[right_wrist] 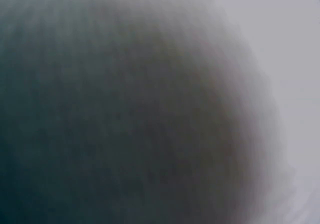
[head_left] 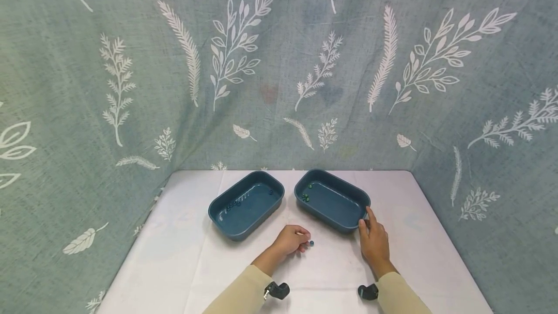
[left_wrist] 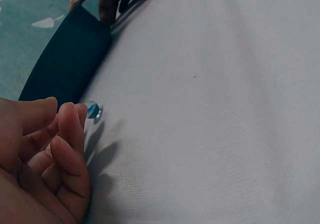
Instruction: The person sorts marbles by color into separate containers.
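A small blue glass marble (head_left: 311, 243) lies on the white cloth just beyond the fingertips of my left hand (head_left: 291, 239). In the left wrist view the marble (left_wrist: 93, 109) shows past the bent fingers, with a gap between thumb and forefinger; contact cannot be made out. My right hand (head_left: 376, 243) grips the near right corner of the right blue-green tray (head_left: 333, 220). Inside that tray several green marbles (head_left: 306, 198) are gathered at its left end. The right wrist view is a dark blur.
To the left stands a second blue-green tray (head_left: 237, 234), angled the other way, with several dark blue marbles (head_left: 233, 204) in it. White cloth (head_left: 322, 275) covers the table. Patterned green curtains (head_left: 279, 86) enclose the back and sides.
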`<act>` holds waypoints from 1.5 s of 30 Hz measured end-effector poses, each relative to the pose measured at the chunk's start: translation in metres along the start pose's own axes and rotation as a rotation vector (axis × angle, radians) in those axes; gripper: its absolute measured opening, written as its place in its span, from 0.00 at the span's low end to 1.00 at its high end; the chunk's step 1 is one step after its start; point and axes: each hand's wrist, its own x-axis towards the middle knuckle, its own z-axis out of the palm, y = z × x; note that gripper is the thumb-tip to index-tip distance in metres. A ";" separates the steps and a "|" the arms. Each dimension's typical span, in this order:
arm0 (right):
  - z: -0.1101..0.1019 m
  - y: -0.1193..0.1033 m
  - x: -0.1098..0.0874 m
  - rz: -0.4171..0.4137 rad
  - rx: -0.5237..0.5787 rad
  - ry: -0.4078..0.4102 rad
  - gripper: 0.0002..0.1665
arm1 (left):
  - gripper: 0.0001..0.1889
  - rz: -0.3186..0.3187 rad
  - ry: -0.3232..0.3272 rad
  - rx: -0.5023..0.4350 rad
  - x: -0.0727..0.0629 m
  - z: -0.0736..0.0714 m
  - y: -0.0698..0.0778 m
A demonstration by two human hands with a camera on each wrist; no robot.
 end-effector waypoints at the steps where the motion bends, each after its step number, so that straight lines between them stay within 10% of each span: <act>1: 0.000 0.000 0.000 0.000 -0.001 0.001 0.34 | 0.03 0.001 -0.002 0.003 0.000 0.001 0.000; 27: 0.003 -0.002 0.000 0.013 0.008 0.005 0.33 | 0.07 0.028 0.001 0.193 0.000 0.017 0.001; 45: 0.003 0.000 -0.001 0.018 0.009 0.000 0.33 | 0.06 0.010 -0.019 0.097 0.001 0.010 -0.004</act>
